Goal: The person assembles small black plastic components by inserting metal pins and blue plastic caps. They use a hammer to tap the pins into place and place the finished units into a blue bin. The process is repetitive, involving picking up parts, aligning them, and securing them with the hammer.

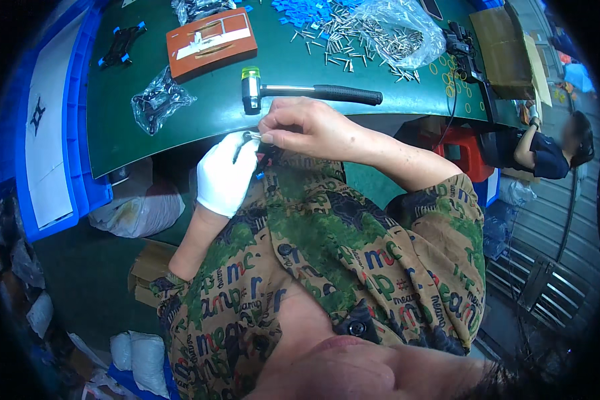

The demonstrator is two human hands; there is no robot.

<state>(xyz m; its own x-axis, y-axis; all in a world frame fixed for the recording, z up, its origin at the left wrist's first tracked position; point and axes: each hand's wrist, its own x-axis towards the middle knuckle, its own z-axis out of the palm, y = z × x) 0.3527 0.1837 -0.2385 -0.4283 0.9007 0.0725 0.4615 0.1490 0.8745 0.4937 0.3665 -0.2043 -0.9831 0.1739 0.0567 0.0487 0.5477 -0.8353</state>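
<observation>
My left hand (pixel 223 177), in a white glove, is closed on a dark part (pixel 265 160) with a bit of blue at its lower end, held at the table's near edge. Most of that part is hidden by the glove and lost against the patterned shirt. My bare right hand (pixel 307 128) meets the left one, its thumb and forefinger pinched on a small metal pin (pixel 252 135) at the gloved fingertips. Just beyond both hands lies a mallet (pixel 251 93) with a yellow-green and black head, its black grip pointing right.
A red-brown block (pixel 210 57) and a bagged black part (pixel 157 107) lie on the green table (pixel 213 113). A black bracket (pixel 122 45) is farther left. Metal pins (pixel 340 50) spill from a plastic bag (pixel 413 37). Beside the table stands a blue tray (pixel 80 167); another person (pixel 547 150) works right.
</observation>
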